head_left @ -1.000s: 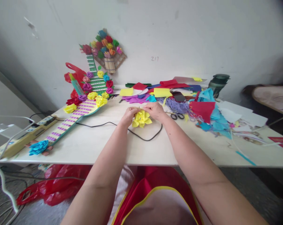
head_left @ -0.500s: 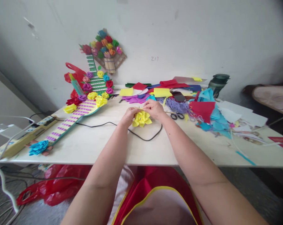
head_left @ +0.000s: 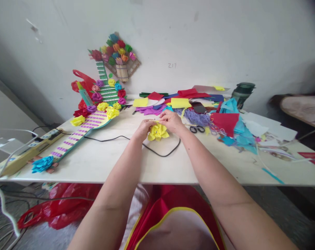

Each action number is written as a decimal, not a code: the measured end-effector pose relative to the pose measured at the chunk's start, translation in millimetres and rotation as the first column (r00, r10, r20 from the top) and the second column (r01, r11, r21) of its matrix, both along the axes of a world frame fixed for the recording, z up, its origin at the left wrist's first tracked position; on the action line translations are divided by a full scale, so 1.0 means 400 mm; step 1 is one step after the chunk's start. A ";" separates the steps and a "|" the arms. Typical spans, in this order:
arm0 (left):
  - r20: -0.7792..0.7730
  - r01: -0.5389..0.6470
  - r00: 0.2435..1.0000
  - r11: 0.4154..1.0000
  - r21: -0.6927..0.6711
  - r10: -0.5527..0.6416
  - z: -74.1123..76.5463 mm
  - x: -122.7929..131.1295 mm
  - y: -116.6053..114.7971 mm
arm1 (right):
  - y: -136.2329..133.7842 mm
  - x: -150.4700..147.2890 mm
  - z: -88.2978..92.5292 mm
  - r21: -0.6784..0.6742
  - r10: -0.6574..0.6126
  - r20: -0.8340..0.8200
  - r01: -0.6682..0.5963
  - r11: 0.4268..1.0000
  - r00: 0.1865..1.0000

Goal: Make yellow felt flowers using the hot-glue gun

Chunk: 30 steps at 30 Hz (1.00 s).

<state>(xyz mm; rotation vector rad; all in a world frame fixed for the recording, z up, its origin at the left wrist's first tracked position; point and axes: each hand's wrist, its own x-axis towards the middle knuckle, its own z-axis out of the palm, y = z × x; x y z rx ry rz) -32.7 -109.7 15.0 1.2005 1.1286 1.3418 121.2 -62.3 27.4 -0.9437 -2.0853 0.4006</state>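
A yellow paper flower (head_left: 158, 132) is between my two hands, its petals spread toward me above the tabletop. My left hand (head_left: 144, 129) is closed at the flower's left and far side. From the right, my right hand (head_left: 171, 121) pinches a thin pale stick (head_left: 190, 125) lying along the flower's far edge, its end jutting out past the hand. My fingers hide most of where the stick and petals meet. A black cord (head_left: 162, 155) loops on the table just in front of the flower.
Scissors (head_left: 197, 129), purple shredded paper (head_left: 193, 118) and coloured sheets (head_left: 180, 103) lie beyond and right of my hands. On the left are a guitar-shaped piece with paper flowers (head_left: 88, 126), a glue bottle (head_left: 84, 95) and a power strip (head_left: 29, 152). A dark bottle (head_left: 242, 94) stands at the back right.
Hardly anything differs: both hands keep their places around the yellow paper flower, with only a very slight shift of the fingers and the view.
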 end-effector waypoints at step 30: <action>-0.077 -0.029 0.997 1.000 0.010 0.029 -0.011 -0.012 0.012 | 0.012 -0.003 -0.009 -0.057 0.034 -0.070 -0.038 0.998 0.997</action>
